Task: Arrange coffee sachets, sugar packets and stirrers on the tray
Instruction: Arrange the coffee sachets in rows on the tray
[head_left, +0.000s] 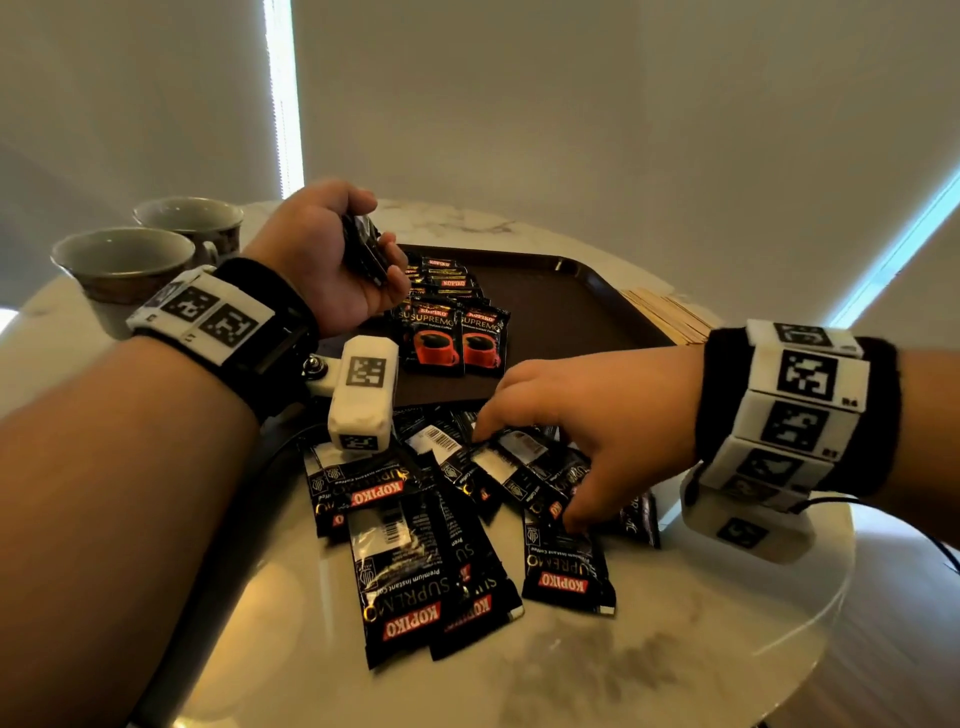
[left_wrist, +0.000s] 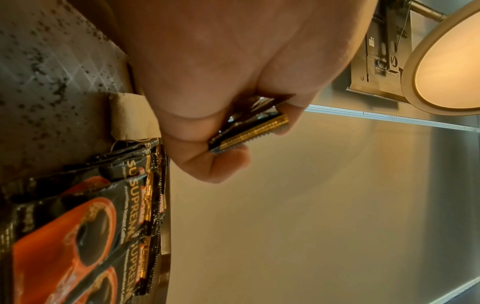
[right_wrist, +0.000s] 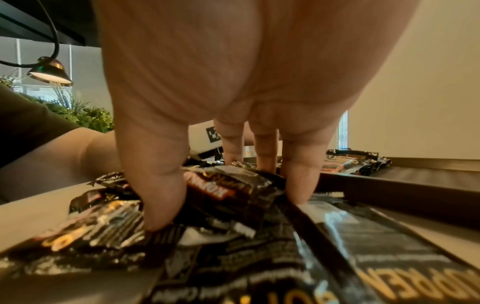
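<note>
A dark brown tray (head_left: 571, 312) lies on the round marble table, with black coffee sachets (head_left: 452, 332) laid in overlapping rows at its left end. My left hand (head_left: 337, 254) hovers above those rows and grips a small stack of sachets (left_wrist: 249, 131) edge-on between thumb and fingers. Several loose coffee sachets (head_left: 415, 545) lie scattered on the table in front of the tray. My right hand (head_left: 566, 441) reaches down into this pile, thumb and fingers closing around one sachet (right_wrist: 233, 193). Wooden stirrers (head_left: 660, 317) lie along the tray's right side.
Two empty cups (head_left: 124, 265) stand at the table's (head_left: 649, 665) far left. The tray's right half (head_left: 550, 291) is bare. A lit lamp (right_wrist: 49, 72) and green plants (right_wrist: 85, 115) stand off to the side.
</note>
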